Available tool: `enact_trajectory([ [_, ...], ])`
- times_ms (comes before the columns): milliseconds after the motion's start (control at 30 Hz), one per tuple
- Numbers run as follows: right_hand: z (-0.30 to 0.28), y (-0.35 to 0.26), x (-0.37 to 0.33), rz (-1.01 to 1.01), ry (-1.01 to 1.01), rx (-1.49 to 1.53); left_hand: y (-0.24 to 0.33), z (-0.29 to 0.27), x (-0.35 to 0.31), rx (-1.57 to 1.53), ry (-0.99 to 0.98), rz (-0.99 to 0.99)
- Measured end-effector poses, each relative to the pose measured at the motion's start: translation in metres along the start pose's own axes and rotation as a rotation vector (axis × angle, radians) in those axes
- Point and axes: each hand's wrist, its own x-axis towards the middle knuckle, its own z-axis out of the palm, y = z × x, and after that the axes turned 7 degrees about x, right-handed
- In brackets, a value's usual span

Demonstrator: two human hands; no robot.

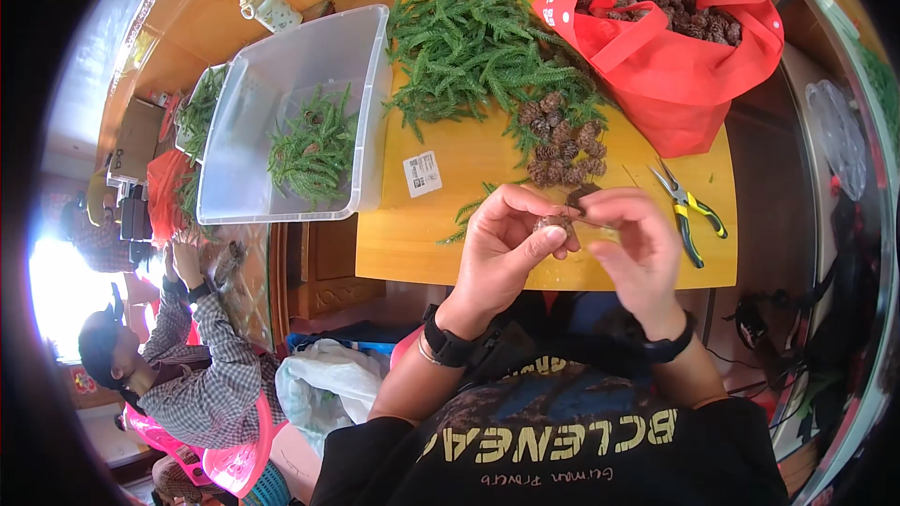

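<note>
The left hand point(506, 242) pinches a small brown pine cone point(553, 222) between thumb and fingers. The right hand point(639, 248) is just beside it, fingers bent toward the cone and thumb standing off; whether its fingertips grip a thin strand there cannot be told. A dark brown piece point(583, 195) shows at the right fingertips, its nature partly hidden.

The cone is above the near part of the yellow table point(398, 248), inside the front edge, which both wrists cross. Bare tabletop lies to the left of the left hand, up to the clear plastic bin point(291, 217). Room to the right is narrower: pliers point(683, 199) lie there, near the right edge, nose pointing away and leftward, handles toward the person. Beyond the hands, loose pine cones point(567, 145) are grouped close, against green sprigs point(478, 47) that cover the far middle. A red bag point(666, 98) of cones occupies the far right corner.

The held cone appears roundish; its long axis and the direction of its tip cannot be determined.
</note>
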Motion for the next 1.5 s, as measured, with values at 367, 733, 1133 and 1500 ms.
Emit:
enact_trajectory([
  [367, -0.129, 0.015, -0.054, 0.469, 0.023, -1.213, 0.003, -0.004, -0.001, -0.165, 0.003, -0.082],
  [733, -0.123, -0.019, -0.076, 0.633, 0.357, -0.451, 0.004, -0.010, -0.002, -0.263, -0.031, -0.134],
  [1133, -0.041, -0.050, -0.031, 0.266, -0.144, -0.711, 0.005, -0.008, -0.002, -0.279, -0.069, -0.125],
  [1500, -0.038, -0.052, -0.019, 0.186, -0.203, -0.716, 0.009, -0.009, -0.004, -0.227, -0.032, -0.155],
])
